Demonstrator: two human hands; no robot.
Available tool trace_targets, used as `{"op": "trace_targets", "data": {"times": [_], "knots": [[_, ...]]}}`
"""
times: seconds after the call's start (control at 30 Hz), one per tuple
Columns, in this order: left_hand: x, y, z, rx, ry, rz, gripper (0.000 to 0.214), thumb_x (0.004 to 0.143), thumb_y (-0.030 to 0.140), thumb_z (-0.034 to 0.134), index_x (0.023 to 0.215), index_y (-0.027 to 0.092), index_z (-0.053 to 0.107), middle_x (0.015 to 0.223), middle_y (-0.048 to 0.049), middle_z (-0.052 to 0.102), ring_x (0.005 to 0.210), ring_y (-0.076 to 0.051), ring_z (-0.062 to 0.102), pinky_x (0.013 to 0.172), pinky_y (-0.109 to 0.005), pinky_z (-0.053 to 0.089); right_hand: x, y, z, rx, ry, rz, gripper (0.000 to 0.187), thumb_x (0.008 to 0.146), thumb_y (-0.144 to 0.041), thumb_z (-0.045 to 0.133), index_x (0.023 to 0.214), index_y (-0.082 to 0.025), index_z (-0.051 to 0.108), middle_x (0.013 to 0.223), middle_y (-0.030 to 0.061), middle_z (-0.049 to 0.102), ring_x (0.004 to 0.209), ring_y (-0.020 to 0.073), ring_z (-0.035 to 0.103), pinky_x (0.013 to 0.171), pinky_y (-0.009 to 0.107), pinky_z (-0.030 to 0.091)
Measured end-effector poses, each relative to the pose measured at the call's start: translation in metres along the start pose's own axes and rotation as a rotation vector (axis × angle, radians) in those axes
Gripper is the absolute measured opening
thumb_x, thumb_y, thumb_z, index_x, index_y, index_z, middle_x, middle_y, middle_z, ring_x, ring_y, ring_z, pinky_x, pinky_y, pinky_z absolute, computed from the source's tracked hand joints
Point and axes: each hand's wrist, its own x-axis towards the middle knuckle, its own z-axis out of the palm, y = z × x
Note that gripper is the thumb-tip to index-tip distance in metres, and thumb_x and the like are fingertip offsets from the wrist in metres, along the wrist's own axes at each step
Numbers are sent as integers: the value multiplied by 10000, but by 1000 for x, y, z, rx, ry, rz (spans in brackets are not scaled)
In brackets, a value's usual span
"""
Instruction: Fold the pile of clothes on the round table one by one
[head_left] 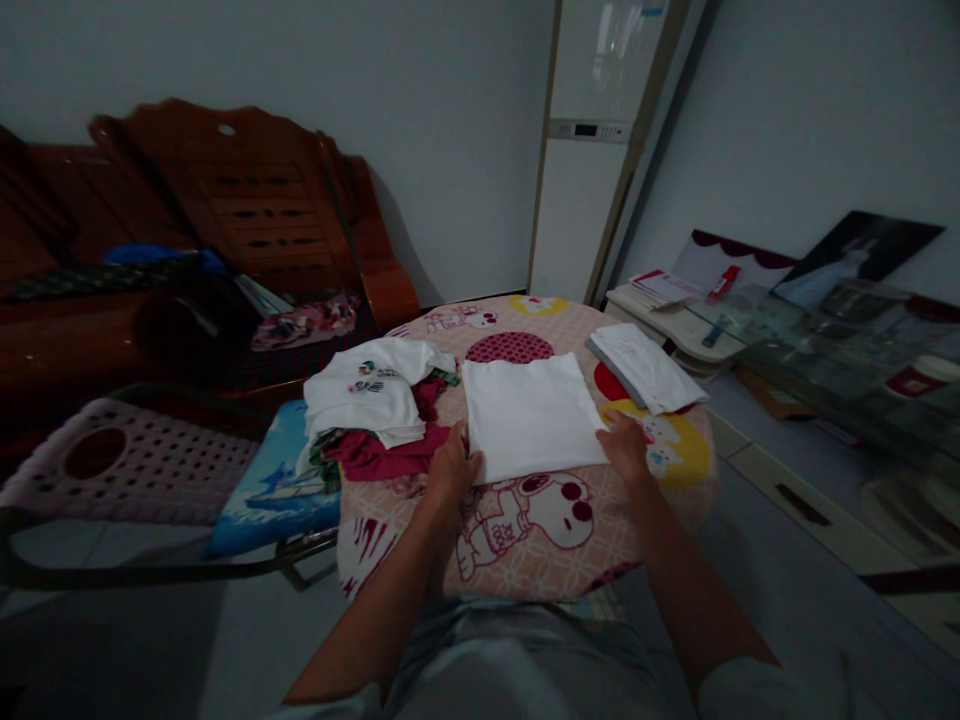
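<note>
A white garment (532,415), folded into a rough square, lies flat on the round table's patterned cloth (525,575). My left hand (452,468) pinches its near left corner. At the right edge, close to the near corner, my right hand (624,445) grips the fabric between thumb and fingers. To the left of it is a loose heap with a white printed shirt (367,385) on top and a dark pink garment (390,455) beneath. Folded white clothing (645,368) with a grey layer under it rests on the table's right side.
A chair (142,460) with a blue cushion (277,490) stands at the left. Behind it is a carved wooden sofa (247,200) with cloths on it. A tall air conditioner (581,200) stands at the back; a glass-topped cabinet (817,360) holds items at the right.
</note>
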Motion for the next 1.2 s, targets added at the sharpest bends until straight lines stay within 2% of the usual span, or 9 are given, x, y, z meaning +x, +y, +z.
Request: {"op": "trace_targets", "data": {"times": [0.13, 0.33, 0.53, 0.63, 0.7, 0.83, 1.0, 1.1, 1.2], "knots": [[22, 4, -9, 4, -50, -3, 716, 821, 262, 620, 1451, 63, 344, 1014, -141, 711, 991, -277, 668, 866, -340, 478, 21, -12, -3, -70, -57, -33, 364, 785, -237, 558, 1108, -156, 704, 1107, 116, 717, 1055, 260, 637, 925, 323, 460], [57, 14, -5, 49, 58, -53, 614, 868, 284, 573, 1410, 47, 407, 1161, -215, 671, 1121, -317, 633, 926, -363, 461, 51, -34, 5, -134, -78, 1, 370, 869, -241, 501, 1159, -94, 680, 1139, 182, 691, 1099, 278, 624, 947, 350, 446], [59, 5, 6, 52, 68, -24, 487, 842, 191, 566, 1323, 148, 508, 1040, -123, 715, 1010, -261, 670, 878, -332, 478, 50, -26, 24, -183, -91, -7, 425, 909, -195, 410, 1276, -139, 617, 1108, 188, 699, 1048, 290, 652, 902, 389, 461], [56, 2, 6, 60, 61, -30, 465, 856, 196, 560, 1316, 141, 515, 997, -114, 712, 987, -248, 671, 877, -323, 480, 48, -21, 28, -189, -65, -18, 422, 930, -221, 382, 1282, -156, 606, 1035, 168, 715, 1014, 273, 662, 888, 378, 467], [55, 3, 5, 114, 93, -16, 459, 851, 185, 561, 1307, 146, 526, 1066, -131, 689, 1030, -256, 654, 892, -332, 481, 46, -23, 26, -182, -58, -11, 419, 935, -226, 368, 1260, -137, 617, 986, 178, 716, 982, 278, 665, 879, 388, 473], [57, 18, 8, 130, 197, 158, 449, 838, 137, 545, 1288, 134, 552, 1252, -168, 606, 1161, -272, 590, 980, -364, 463, 41, -45, 20, -175, -3, -51, 428, 951, -220, 327, 1184, -63, 650, 1028, 265, 677, 1017, 336, 637, 944, 466, 433], [70, 52, 26, 26, 85, 445, 455, 927, 208, 459, 1367, 95, 489, 1368, -184, 553, 1276, -249, 521, 1084, -381, 405, 38, -81, 31, -227, -23, -388, 406, 956, -243, 376, 1258, -97, 605, 1246, 210, 623, 1200, 304, 534, 1048, 431, 367], [75, 55, 40, 120, 1, 561, 528, 953, 311, 460, 1447, 133, 409, 1487, -172, 446, 1398, -279, 388, 1139, -460, 327, 41, -77, 48, -256, -63, -505, 474, 980, -317, 375, 1364, -79, 516, 1433, 195, 500, 1343, 289, 417, 1120, 424, 292], [77, 42, 52, 260, -49, 582, 546, 964, 381, 448, 1476, 202, 385, 1544, -137, 376, 1437, -307, 321, 1161, -538, 249, 44, -56, 60, -280, -92, -534, 526, 988, -376, 375, 1424, -92, 452, 1488, 182, 445, 1392, 288, 364, 1142, 433, 255]]}}
